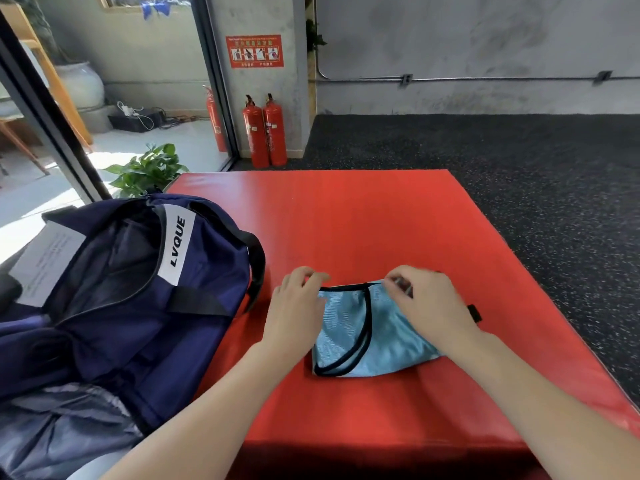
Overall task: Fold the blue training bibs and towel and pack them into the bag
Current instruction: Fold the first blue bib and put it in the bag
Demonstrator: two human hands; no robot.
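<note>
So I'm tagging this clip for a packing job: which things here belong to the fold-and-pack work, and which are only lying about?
Part of the job:
blue bib, pinched by left hand and right hand
navy bag, open
red mat under the bib

Lying about:
fire extinguishers
potted plant
white jar

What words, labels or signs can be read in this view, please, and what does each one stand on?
"LVQUE": black letters on the white label of the navy bag.
Red sign on the pillar: pictograms and text, too small to read.
White sheet beside the bag: print too blurred to read.
Fire extinguishers: labels too small to read.
Blue bib: no text visible.
</note>
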